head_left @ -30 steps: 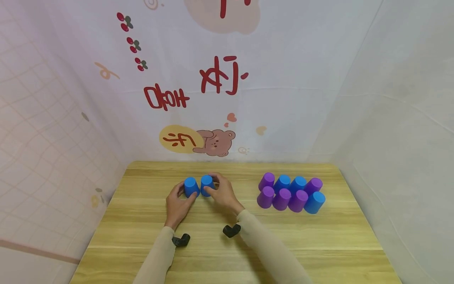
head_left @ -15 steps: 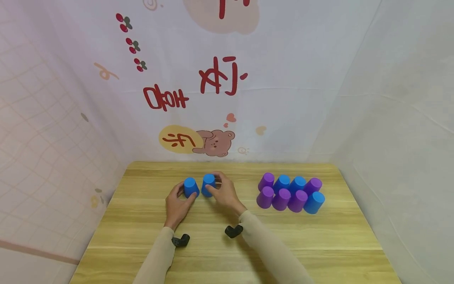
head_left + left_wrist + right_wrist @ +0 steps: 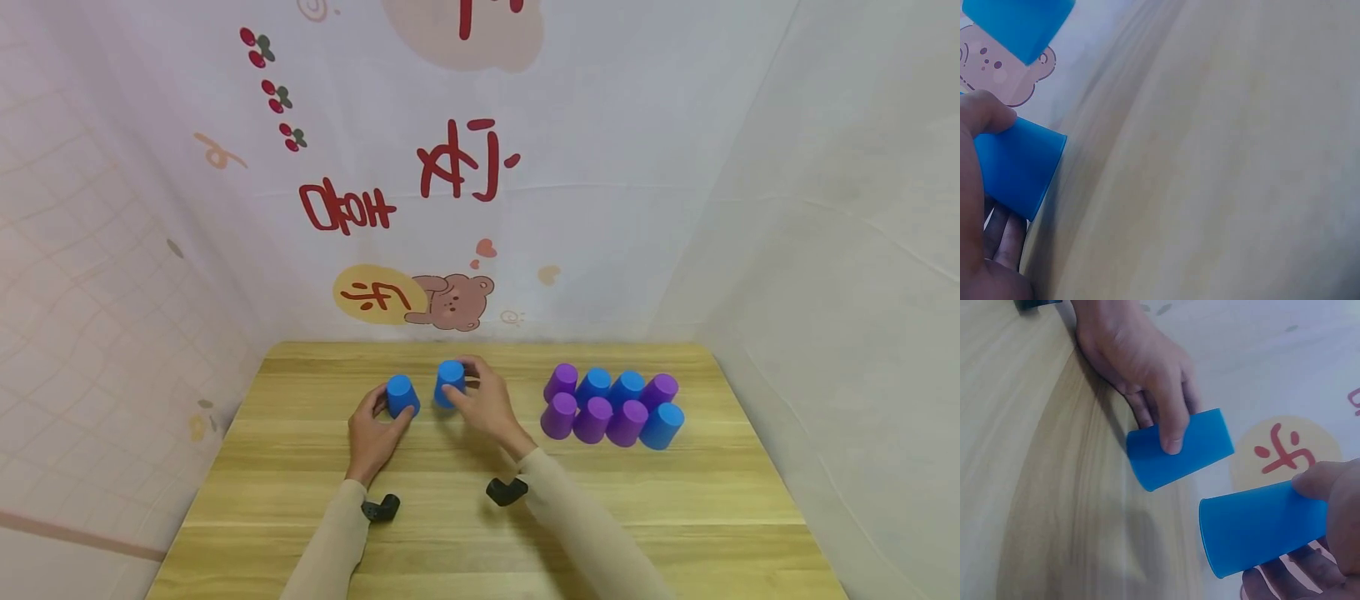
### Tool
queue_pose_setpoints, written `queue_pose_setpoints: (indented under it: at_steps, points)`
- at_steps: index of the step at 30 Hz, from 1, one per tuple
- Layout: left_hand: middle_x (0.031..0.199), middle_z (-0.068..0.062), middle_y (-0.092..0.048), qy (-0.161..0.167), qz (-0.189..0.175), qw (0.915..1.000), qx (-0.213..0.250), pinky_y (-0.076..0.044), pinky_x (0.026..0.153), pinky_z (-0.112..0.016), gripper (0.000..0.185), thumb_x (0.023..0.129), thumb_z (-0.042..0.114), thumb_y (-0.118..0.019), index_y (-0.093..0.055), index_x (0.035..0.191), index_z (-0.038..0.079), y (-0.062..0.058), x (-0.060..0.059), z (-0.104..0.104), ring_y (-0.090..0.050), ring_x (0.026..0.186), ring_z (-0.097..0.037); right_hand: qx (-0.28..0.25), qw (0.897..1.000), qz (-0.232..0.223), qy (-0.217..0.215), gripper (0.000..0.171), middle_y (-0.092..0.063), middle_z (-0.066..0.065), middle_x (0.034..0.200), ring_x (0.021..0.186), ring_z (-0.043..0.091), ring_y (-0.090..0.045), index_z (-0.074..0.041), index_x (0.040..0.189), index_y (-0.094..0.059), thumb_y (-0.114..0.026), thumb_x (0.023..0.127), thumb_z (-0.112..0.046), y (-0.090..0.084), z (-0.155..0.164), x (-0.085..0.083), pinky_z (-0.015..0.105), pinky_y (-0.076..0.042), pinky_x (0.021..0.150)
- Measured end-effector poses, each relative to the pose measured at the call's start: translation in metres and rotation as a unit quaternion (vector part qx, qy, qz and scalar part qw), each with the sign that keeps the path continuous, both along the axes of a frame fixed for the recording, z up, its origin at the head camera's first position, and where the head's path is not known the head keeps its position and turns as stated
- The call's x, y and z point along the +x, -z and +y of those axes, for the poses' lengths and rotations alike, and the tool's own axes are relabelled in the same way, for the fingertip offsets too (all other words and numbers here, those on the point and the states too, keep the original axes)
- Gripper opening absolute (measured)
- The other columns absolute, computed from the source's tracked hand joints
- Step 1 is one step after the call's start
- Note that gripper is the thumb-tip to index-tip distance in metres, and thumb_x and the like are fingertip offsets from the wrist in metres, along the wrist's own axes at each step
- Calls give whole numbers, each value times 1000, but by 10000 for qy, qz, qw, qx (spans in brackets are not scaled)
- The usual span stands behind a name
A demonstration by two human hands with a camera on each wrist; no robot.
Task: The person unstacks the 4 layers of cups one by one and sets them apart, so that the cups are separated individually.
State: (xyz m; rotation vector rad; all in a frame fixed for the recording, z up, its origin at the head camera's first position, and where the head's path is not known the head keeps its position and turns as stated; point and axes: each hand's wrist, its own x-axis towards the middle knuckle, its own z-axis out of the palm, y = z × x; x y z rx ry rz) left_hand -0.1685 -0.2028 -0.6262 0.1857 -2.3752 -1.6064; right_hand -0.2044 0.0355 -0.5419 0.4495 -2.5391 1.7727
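Note:
My left hand (image 3: 373,433) grips a blue cup (image 3: 402,397) that stands upside down at the left middle of the table, thumb on its near side and fingers behind. To the right of it, my right hand (image 3: 487,404) holds a second blue cup (image 3: 450,383), also upside down, between thumb and fingers. In the right wrist view this right-hand cup (image 3: 1260,528) hangs off the wood surface, apart from the left-hand cup (image 3: 1182,449). The left wrist view shows the left-hand cup (image 3: 1019,165) low, with the right-hand cup (image 3: 1019,25) higher up.
On the right of the wooden table (image 3: 450,542) several upside-down cups stand close together in two rows, among them a purple cup (image 3: 558,417) and a blue cup (image 3: 662,427). A white printed cloth (image 3: 600,208) closes off the back and sides.
My right hand has carried its blue cup right and upward, away from the left-hand cup, so the gap between them is wider. My left hand stays in place on its cup.

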Motion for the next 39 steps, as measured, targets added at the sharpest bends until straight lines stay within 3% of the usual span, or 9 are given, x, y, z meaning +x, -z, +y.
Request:
queue_pose_setpoints:
  at_steps: [10,20,24,30,36,39]
  points:
    - [154,-22,-70,7,-7,10000,3,-57,125,-53,69,94,17,-92,-63,155,3,1,0,-1,-71,143,-39,62,9995,265,175,50,-75,16,143,135,36,-74,-7,147,-63,-83,103,-18,-14,15,8,50,-67,115]
    - [153,-20,-71,-25,96,9999,-33,-57,124,-54,68,95,17,-92,-64,155,5,0,1,0,-72,142,-37,-102,9990,386,197,49,-75,20,141,133,41,-74,-5,146,-64,-84,102,-14,-24,29,12,63,-64,115]
    - [152,-22,-71,-35,168,9998,-70,-59,124,-52,69,94,16,-92,-64,155,3,1,0,0,-71,142,-40,-69,9986,479,209,50,-75,20,141,133,41,-74,-4,146,-64,-84,101,-14,-28,35,15,62,-65,115]
    - [155,-19,-70,-17,-35,10000,12,-57,126,-43,69,95,19,-92,-62,157,7,0,0,-1,-70,144,-35,-9,9988,420,264,51,-74,18,144,136,40,-72,-7,147,-64,-85,101,-14,-35,47,20,61,-64,117]
    - [156,-20,-69,41,-28,9999,116,-55,128,-50,70,95,20,-91,-61,157,6,-1,1,-1,-69,145,-38,88,9977,539,391,51,-75,16,143,135,40,-74,-6,146,-65,-86,100,-13,-44,61,27,59,-65,116]
    - [155,-20,-70,30,6,9999,123,-56,127,-47,70,95,20,-92,-62,156,6,-1,1,-1,-70,145,-36,126,9971,601,452,51,-76,16,143,133,40,-75,-6,145,-65,-87,100,-13,-47,69,30,59,-65,115]
